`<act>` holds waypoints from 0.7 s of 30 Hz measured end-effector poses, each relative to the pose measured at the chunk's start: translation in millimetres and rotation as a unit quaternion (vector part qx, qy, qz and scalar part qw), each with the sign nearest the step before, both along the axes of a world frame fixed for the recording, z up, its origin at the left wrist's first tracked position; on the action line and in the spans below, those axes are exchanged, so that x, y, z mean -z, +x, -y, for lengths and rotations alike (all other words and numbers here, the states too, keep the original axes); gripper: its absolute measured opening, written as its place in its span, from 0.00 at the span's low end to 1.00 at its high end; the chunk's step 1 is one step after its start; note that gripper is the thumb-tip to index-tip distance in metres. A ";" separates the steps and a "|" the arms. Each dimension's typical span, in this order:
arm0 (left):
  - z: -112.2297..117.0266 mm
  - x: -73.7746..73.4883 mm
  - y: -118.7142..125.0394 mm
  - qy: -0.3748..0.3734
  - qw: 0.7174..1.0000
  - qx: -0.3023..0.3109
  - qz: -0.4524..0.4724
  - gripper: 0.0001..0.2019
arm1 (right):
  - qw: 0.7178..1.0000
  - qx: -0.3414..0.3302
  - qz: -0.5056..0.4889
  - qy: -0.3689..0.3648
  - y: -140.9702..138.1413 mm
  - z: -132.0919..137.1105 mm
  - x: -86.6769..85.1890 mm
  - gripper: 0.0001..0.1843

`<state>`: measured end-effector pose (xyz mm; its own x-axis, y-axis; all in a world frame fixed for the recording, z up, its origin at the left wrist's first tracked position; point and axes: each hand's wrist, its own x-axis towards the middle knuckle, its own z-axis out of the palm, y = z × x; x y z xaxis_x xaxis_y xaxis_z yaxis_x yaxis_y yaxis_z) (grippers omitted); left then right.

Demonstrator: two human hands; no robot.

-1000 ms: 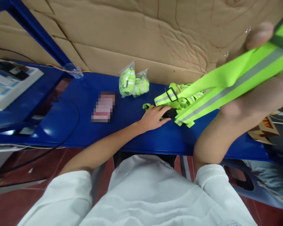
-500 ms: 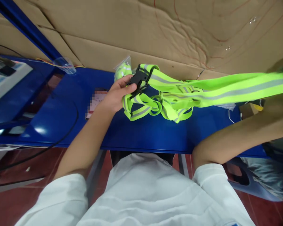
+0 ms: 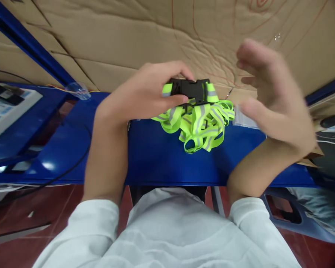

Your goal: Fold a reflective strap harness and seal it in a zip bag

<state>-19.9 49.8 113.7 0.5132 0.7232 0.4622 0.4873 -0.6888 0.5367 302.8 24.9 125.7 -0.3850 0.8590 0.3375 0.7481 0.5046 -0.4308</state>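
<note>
A black side-release buckle (image 3: 194, 90) is pinched between the thumb and fingers of my left hand (image 3: 145, 91). Neon-yellow webbing with a grey reflective stripe runs out of both ends of the buckle. Below it, the rest of the reflective strap (image 3: 202, 128) hangs and lies in a loose, looped bundle over the blue table. To the right of the bundle, my right hand (image 3: 276, 96) is raised with fingers curved and apart, slightly blurred, holding nothing. A clear plastic bag (image 3: 244, 120) shows partly between the bundle and my right hand.
The blue table (image 3: 167, 167) meets a cardboard sheet (image 3: 128, 37) with red drawn lines behind it. A clear plastic cup (image 3: 78, 91) lies at the back left, near a blue metal post (image 3: 36, 48). A black cable (image 3: 69, 167) crosses the left side. Cardboard pieces (image 3: 312, 154) sit at right.
My right hand has let go of the stretched strap and come back from the far right. The strap has dropped into a bundle. My left hand has moved right with the buckle.
</note>
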 end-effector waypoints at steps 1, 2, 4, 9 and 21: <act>2.9 -1.9 4.1 0.009 1.000 0.014 0.013 0.16 | 1.000 -0.016 -0.010 -0.003 -9.5 -1.0 0.9 0.16; 5.2 -1.6 7.8 0.017 0.999 0.022 0.027 0.15 | 0.999 -0.033 -0.016 -0.008 -19.5 -3.2 2.1 0.16; 7.8 3.6 14.8 0.023 0.999 0.017 0.040 0.15 | 0.997 -0.066 -0.021 -0.018 -39.1 -10.8 5.3 0.16; 6.9 23.7 32.9 0.021 0.994 -0.099 -0.028 0.18 | 0.997 -0.070 -0.037 0.016 -65.1 -27.9 16.8 0.14; -5.0 37.4 50.7 0.070 0.967 -0.181 -0.163 0.11 | 0.997 -0.050 0.049 0.017 -73.1 -39.9 31.2 0.13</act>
